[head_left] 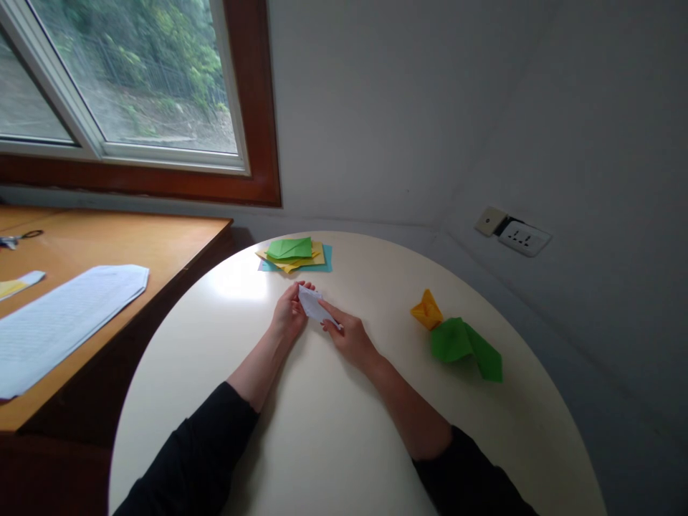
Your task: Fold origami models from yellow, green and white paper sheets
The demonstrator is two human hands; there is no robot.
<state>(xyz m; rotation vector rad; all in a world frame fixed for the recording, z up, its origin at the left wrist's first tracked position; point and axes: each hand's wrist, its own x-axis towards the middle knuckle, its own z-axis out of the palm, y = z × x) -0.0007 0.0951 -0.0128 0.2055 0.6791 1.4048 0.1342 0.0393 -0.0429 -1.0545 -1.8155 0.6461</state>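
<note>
A small piece of folded white paper (314, 304) is held between my two hands above the round table. My left hand (290, 313) grips its upper left end, fingers wrapped behind it. At its lower right end, my right hand (348, 335) pinches the paper between thumb and fingers. Beyond my hands lies a stack of coloured paper (290, 255), with green on top of yellow and light blue. To the right, a folded orange paper piece (427, 310) touches or nearly touches a folded green paper piece (465, 347).
The round white table (322, 444) stands against the walls. On the left is a wooden desk (161, 233) with white written sheets (80, 315) and scissors (21, 238). A window (145, 79) is above the desk; a power socket (524, 238) sits on the right wall.
</note>
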